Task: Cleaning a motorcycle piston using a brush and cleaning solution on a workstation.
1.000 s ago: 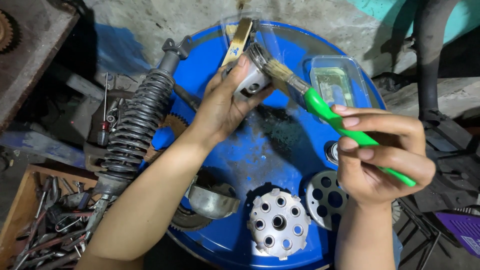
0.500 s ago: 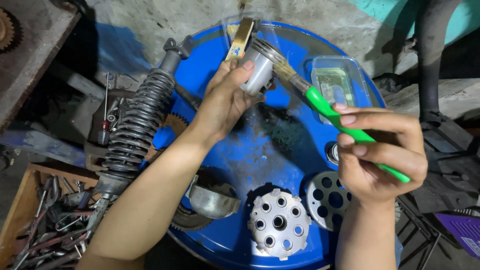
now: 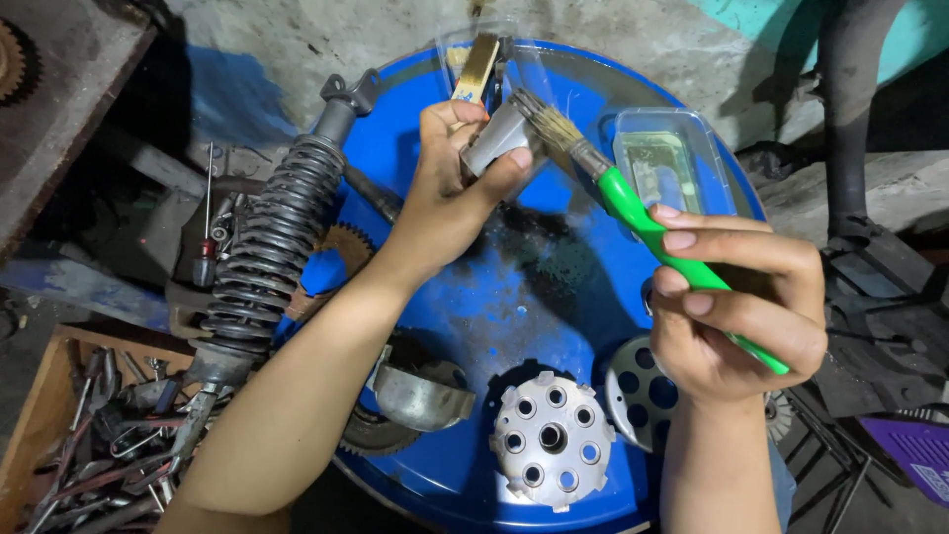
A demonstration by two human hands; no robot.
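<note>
Two bare hands work above a blue drum lid (image 3: 494,307) that serves as the surface. At the far left, a wooden box (image 3: 40,415) holds a tangle of metal tools, and a screwdriver with a red handle (image 3: 203,259) lies just beside a black coil-spring shock absorber (image 3: 272,247), which leans diagonally against the drum's left edge.

The left hand (image 3: 445,193) reaches in from the lower left and is clenched around a small grey metal cylinder (image 3: 497,138), thumb on the near side and fingers wrapped behind it, holding it up over the far part of the lid. Behind this hand, a flat brush with a wooden handle (image 3: 477,64) stands in a clear container at the drum's far rim.

Below the left forearm, a dull metal half-shell (image 3: 420,396) rests on the lid, and to its right sits a round silver hub with drilled holes (image 3: 551,440). Beside that, a perforated silver plate (image 3: 638,386) lies partly under the right hand.

The right hand (image 3: 736,307) grips the green handle of a paintbrush (image 3: 633,203), whose bristles touch the cylinder's right side. Beyond the brush, a clear plastic tub (image 3: 667,158) with liquid stands on the lid's right side.
</note>
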